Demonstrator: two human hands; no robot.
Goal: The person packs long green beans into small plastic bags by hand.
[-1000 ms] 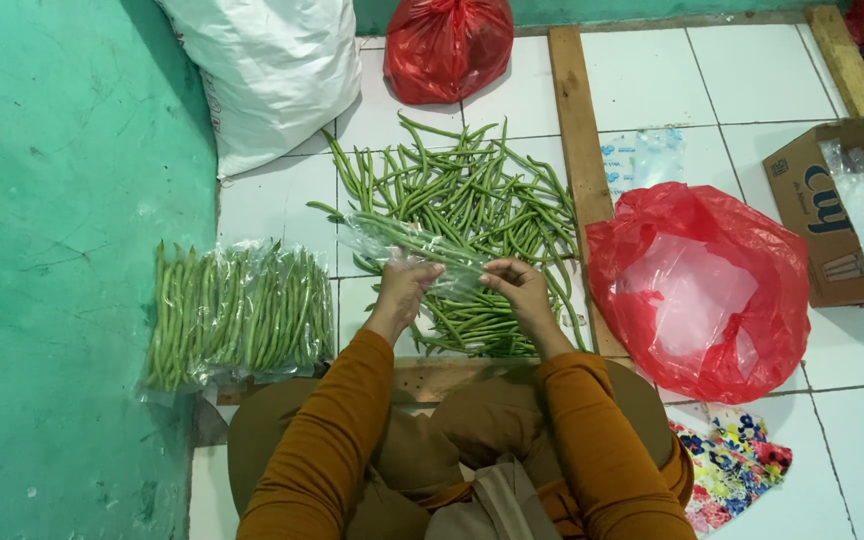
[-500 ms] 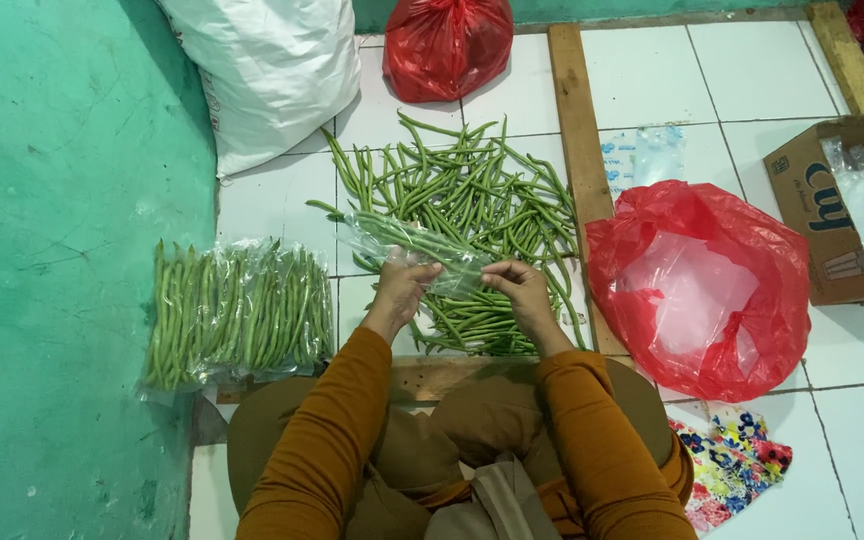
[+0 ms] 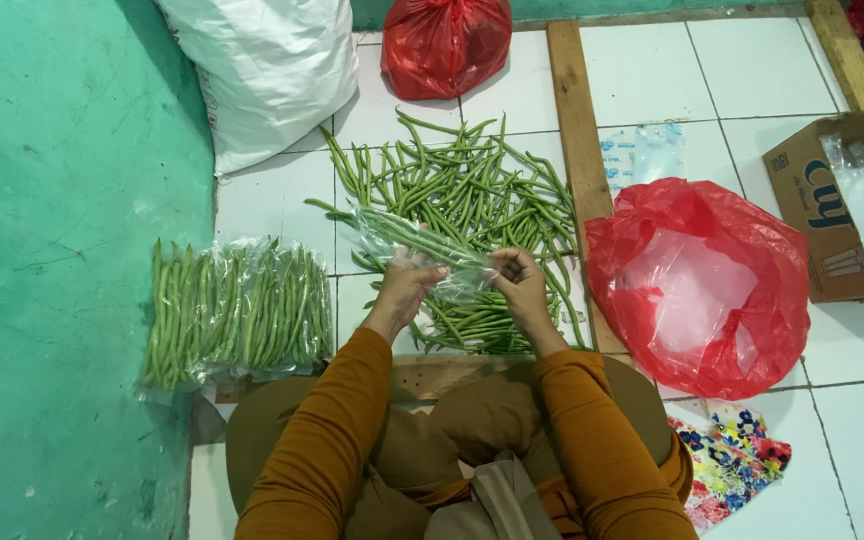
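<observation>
over the loose beans (image 3: 452, 190), both hands (image 3: 462, 280) still grip the clear bean-filled bag (image 3: 417, 250); nothing has shifted.

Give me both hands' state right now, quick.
Left hand: closed on the clear plastic bag of green beans.
Right hand: closed, pinching the same bag's open end.

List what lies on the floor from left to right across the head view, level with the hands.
Green wall → packed bean bags → left hand → clear bag with beans → right hand → open red bag → cardboard box.
</observation>
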